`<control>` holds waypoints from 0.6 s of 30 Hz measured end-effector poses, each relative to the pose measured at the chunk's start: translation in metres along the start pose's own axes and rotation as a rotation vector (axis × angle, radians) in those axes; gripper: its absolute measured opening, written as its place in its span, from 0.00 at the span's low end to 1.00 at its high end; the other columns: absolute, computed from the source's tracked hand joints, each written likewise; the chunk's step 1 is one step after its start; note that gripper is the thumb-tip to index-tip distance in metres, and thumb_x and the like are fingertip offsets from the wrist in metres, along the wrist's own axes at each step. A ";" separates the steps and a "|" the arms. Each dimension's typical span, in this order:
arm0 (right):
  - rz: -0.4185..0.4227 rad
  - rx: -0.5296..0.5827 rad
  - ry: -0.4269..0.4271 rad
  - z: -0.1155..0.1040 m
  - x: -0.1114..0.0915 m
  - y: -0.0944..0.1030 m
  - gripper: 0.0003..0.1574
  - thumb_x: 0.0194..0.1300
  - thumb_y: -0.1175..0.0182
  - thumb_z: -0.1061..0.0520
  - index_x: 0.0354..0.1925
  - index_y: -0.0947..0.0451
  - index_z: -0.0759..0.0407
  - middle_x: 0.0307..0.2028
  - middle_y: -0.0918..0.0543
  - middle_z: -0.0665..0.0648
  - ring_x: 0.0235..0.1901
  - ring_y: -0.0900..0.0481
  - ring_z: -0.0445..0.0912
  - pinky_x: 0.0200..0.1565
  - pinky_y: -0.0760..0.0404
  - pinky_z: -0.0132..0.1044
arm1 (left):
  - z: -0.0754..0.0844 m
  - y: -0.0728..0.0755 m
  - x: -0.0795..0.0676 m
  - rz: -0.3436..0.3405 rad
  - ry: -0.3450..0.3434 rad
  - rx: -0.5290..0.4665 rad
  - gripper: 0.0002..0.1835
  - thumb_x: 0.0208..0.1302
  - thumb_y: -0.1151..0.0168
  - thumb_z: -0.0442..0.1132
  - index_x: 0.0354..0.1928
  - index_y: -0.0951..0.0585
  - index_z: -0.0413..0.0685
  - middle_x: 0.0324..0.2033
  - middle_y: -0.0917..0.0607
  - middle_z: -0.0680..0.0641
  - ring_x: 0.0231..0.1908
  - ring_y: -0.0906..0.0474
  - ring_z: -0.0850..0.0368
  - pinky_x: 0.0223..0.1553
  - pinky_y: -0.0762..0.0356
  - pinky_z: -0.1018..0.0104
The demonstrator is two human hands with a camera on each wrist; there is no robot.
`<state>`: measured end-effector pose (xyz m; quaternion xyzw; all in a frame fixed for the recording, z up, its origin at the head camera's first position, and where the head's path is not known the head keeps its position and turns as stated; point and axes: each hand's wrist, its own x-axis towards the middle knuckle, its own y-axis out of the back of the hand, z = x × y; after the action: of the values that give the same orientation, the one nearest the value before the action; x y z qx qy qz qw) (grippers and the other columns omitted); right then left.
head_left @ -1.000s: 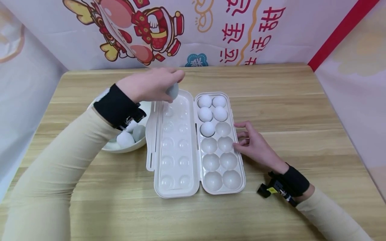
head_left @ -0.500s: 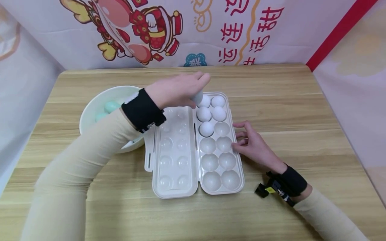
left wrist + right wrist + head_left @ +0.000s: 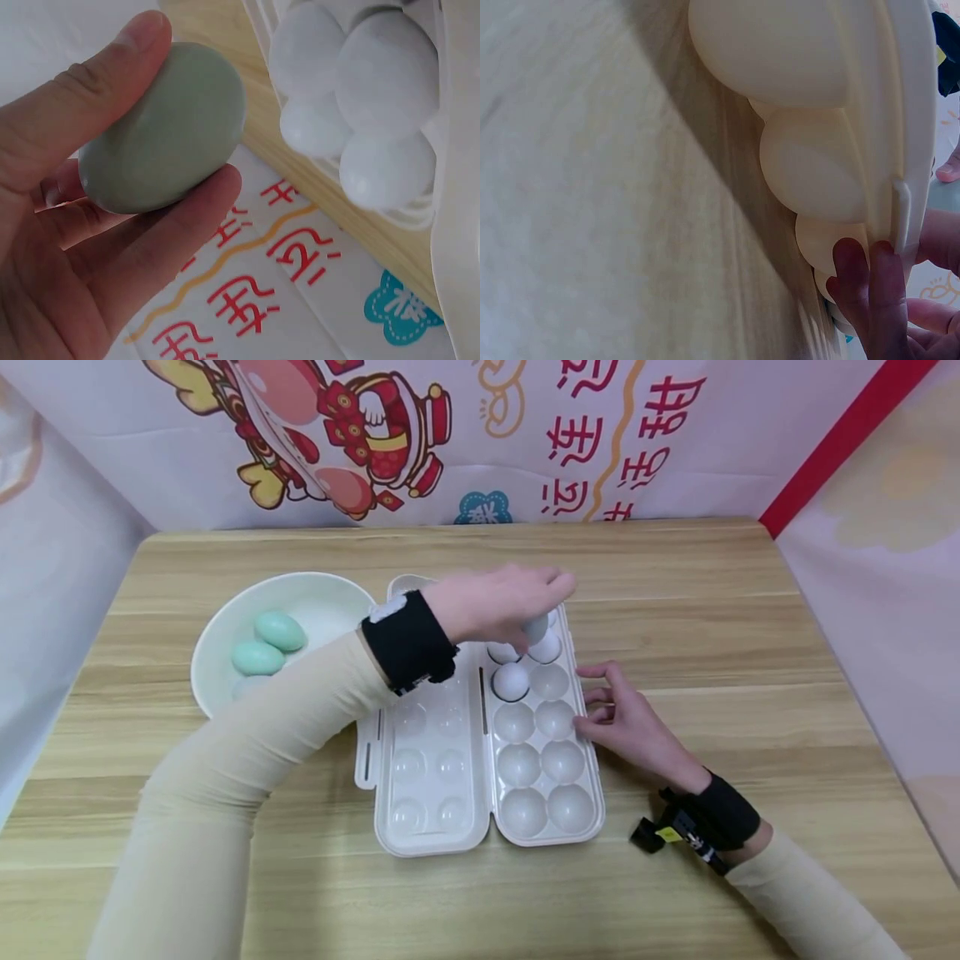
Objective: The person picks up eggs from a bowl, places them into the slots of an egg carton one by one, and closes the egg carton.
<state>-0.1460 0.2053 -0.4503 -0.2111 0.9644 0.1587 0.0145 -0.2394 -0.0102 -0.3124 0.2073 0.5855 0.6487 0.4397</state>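
My left hand (image 3: 498, 602) holds a pale green egg (image 3: 169, 127) between thumb and fingers, above the far end of the white plastic egg box (image 3: 525, 812). The box lies open, its lid (image 3: 431, 785) flat on the left. White eggs (image 3: 511, 682) sit in cups in the far part of the tray, partly hidden by my left hand; the nearer cups hold nothing. At the tray's right side, my right hand (image 3: 633, 727) grips the rim, with fingers on both sides of it in the right wrist view.
A white bowl (image 3: 201, 668) with green eggs (image 3: 279, 631) stands left of the box, partly behind my left sleeve (image 3: 285, 718). The wooden table (image 3: 697, 593) ends at a printed cloth (image 3: 525, 452) along its back edge.
My left hand has carried the egg rightward, from over the lid to over the tray. The bowl has come more into view. My right hand stays at the box's rim.
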 end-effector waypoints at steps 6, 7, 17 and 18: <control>-0.001 0.002 -0.005 0.001 0.000 -0.001 0.37 0.59 0.41 0.75 0.62 0.44 0.65 0.45 0.20 0.70 0.37 0.19 0.51 0.36 0.19 0.33 | 0.012 -0.012 0.017 -0.078 -0.029 0.102 0.33 0.53 0.26 0.36 0.57 0.35 0.44 0.45 0.28 0.46 0.37 0.27 0.51 0.39 0.26 0.63; 0.000 0.002 -0.006 0.001 -0.001 -0.001 0.37 0.59 0.41 0.75 0.62 0.44 0.65 0.45 0.20 0.71 0.37 0.19 0.51 0.36 0.19 0.33 | 0.014 -0.014 0.020 -0.088 -0.035 0.125 0.33 0.53 0.26 0.36 0.57 0.35 0.44 0.45 0.27 0.45 0.37 0.27 0.51 0.39 0.26 0.63; 0.000 0.000 0.008 0.001 0.000 -0.001 0.38 0.58 0.41 0.76 0.62 0.45 0.66 0.44 0.21 0.71 0.35 0.19 0.49 0.36 0.19 0.33 | 0.025 -0.035 0.043 -0.130 -0.011 0.282 0.34 0.48 0.26 0.39 0.57 0.32 0.45 0.44 0.23 0.48 0.40 0.26 0.54 0.41 0.23 0.62; 0.000 -0.003 0.007 0.001 0.000 -0.001 0.38 0.57 0.41 0.76 0.62 0.45 0.66 0.44 0.21 0.71 0.35 0.19 0.49 0.36 0.19 0.33 | 0.025 -0.037 0.044 -0.138 0.002 0.293 0.35 0.47 0.25 0.41 0.57 0.32 0.45 0.44 0.23 0.48 0.40 0.26 0.55 0.40 0.23 0.61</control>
<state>-0.1456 0.2042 -0.4513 -0.2115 0.9642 0.1593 0.0107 -0.2309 0.0378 -0.3520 0.2279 0.6870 0.5249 0.4479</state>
